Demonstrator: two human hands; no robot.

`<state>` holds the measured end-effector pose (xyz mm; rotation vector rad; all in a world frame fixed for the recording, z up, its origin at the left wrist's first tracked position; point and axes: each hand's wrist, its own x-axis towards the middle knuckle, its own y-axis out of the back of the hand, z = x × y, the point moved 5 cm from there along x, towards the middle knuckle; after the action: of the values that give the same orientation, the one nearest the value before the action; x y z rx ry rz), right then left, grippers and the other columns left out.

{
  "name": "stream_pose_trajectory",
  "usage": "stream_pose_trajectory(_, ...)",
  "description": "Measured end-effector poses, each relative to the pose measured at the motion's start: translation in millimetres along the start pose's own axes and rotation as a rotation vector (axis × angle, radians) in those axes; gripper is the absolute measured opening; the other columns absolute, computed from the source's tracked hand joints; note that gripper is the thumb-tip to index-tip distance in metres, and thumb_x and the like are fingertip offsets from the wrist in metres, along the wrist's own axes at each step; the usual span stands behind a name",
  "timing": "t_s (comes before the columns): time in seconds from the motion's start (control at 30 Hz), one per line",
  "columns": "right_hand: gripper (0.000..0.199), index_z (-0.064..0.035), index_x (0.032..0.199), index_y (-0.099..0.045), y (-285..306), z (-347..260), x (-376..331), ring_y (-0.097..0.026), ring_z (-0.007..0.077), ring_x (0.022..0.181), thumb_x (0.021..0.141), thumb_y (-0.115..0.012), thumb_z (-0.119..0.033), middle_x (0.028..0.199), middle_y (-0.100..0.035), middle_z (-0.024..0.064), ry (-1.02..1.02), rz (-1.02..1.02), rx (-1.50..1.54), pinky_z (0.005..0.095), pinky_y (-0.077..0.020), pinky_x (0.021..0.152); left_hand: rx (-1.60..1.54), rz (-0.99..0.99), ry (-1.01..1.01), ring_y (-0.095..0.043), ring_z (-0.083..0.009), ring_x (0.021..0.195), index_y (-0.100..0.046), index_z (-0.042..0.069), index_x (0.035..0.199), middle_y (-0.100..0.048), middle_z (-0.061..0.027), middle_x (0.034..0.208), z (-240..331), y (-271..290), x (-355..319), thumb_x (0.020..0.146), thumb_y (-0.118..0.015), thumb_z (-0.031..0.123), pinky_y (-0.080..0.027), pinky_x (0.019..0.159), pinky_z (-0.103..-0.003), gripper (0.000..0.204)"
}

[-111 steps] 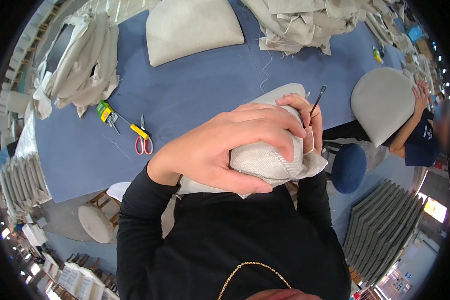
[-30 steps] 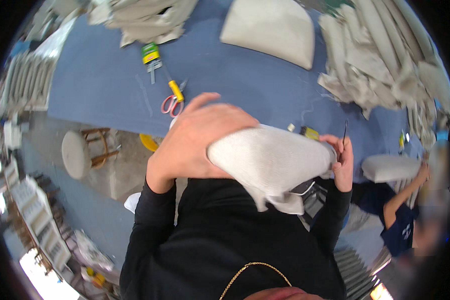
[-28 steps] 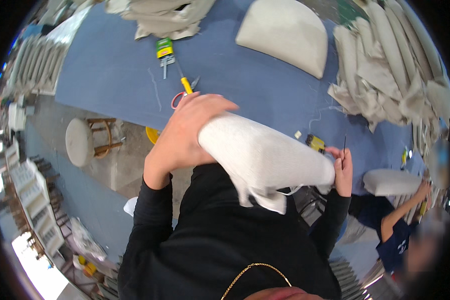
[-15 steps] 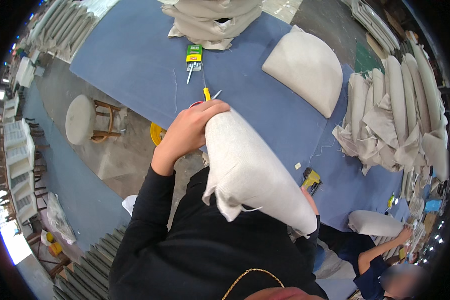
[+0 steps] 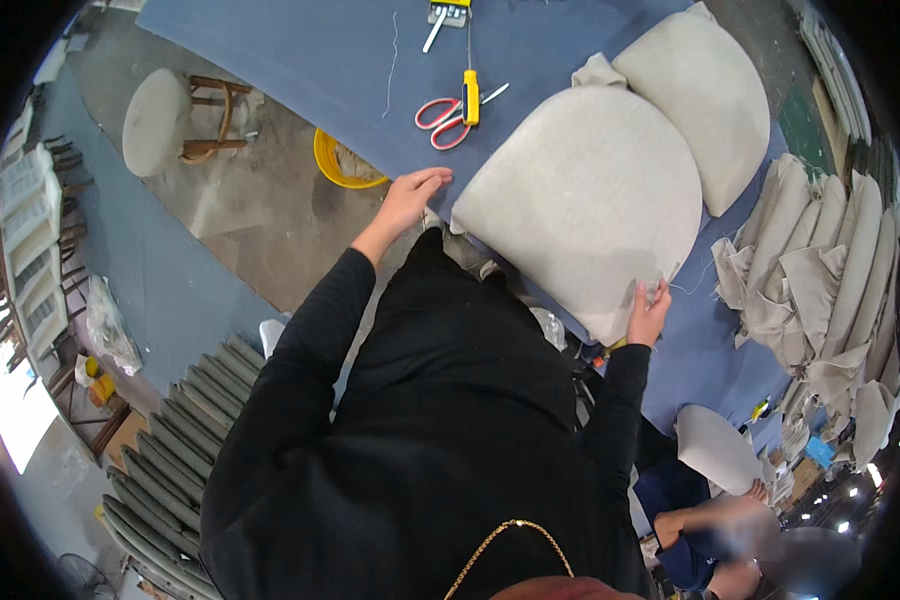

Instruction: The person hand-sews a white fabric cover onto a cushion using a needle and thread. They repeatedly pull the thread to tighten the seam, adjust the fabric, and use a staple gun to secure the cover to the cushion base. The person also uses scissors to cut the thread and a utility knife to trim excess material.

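A beige, rounded seat cushion (image 5: 590,190) lies flat on the blue-covered table, its smooth fabric face up. My right hand (image 5: 650,314) rests at its lower right edge, fingers apart and touching the fabric. Just off the cushion's left corner is my left hand (image 5: 410,204), fingers stretched out, holding nothing. Beyond the left hand lie red-handled scissors (image 5: 444,124) and a yellow-handled screwdriver (image 5: 471,100) that partly covers them. A second beige cushion (image 5: 705,100) lies against the far right side of the first.
Folded beige covers (image 5: 810,270) stand in a row at the right. A yellow basin (image 5: 336,165) and a round stool (image 5: 160,122) are on the floor to the left. Stacked grey panels (image 5: 180,450) stand lower left. A co-worker's hand (image 5: 757,492) touches another cushion (image 5: 715,448).
The cushion, held tilted against my body before, now lies flat on the table beside the other one. My left hand has come off it, and the scissors are uncovered. The view has shifted.
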<state>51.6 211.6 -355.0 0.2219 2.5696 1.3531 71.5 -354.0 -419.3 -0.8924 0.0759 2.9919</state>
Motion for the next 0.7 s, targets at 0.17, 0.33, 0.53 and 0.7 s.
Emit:
stream_pose_trajectory(0.17, 0.079, -0.0005, 0.158, -0.041, -25.9, -62.0, -24.8, -0.066, 0.0347, 0.113, 0.099, -0.073, -0.041, 0.114, -0.061, 0.0136, -0.062, -0.153, -0.220, 0.0445, -0.0504, 0.098, -0.362, 0.076, 0.056, -0.038, -0.0247, 0.157, -0.039, -0.003, 0.162, -0.047, -0.0130, 0.165, -17.1, -41.0, -67.1, 0.095, -0.053, -0.003, -0.027, 0.128, -0.035, 0.069)
stream_pose_trajectory(0.33, 0.075, -0.0029, 0.158, -0.044, -18.2, -54.7, -21.3, -0.065, 0.0344, 0.109, 0.100, -0.071, -0.040, 0.111, -0.060, 0.0114, 0.109, -0.118, -0.182, 0.0429, -0.0507, 0.096, -0.031, 0.015, 0.006, -0.066, -0.0211, 0.119, -0.035, 0.008, 0.168, -0.049, -0.0124, 0.163, -12.6, -65.2, -56.4, 0.085, -0.062, -0.004, -0.057, 0.096, -0.036, 0.088)
stream_pose_trajectory(0.53, 0.064, -0.0028, 0.160, -0.043, -11.8, -35.4, -15.5, -0.061, 0.0261, 0.106, 0.106, -0.063, -0.032, 0.109, -0.056, 0.0100, 0.015, -0.194, -0.034, 0.0368, -0.0489, 0.097, 0.009, 0.017, -0.059, -0.051, -0.0203, 0.144, -0.035, 0.003, 0.167, -0.049, -0.0116, 0.163, -41.0, -62.7, -35.9, 0.078, -0.062, -0.010, -0.041, 0.118, -0.033, 0.094)
stream_pose_trajectory(0.7, 0.059, -0.0024, 0.162, -0.042, -17.9, -13.7, -16.0, -0.057, 0.0215, 0.113, 0.109, -0.058, -0.026, 0.115, -0.055, 0.0076, 0.074, -0.191, 0.240, 0.0338, -0.0429, 0.108, -0.101, -0.028, -0.024, -0.042, -0.0193, 0.152, -0.033, 0.003, 0.167, -0.047, -0.0120, 0.165, -22.8, -64.4, -47.2, 0.075, -0.061, -0.013, -0.032, 0.125, -0.032, 0.097)
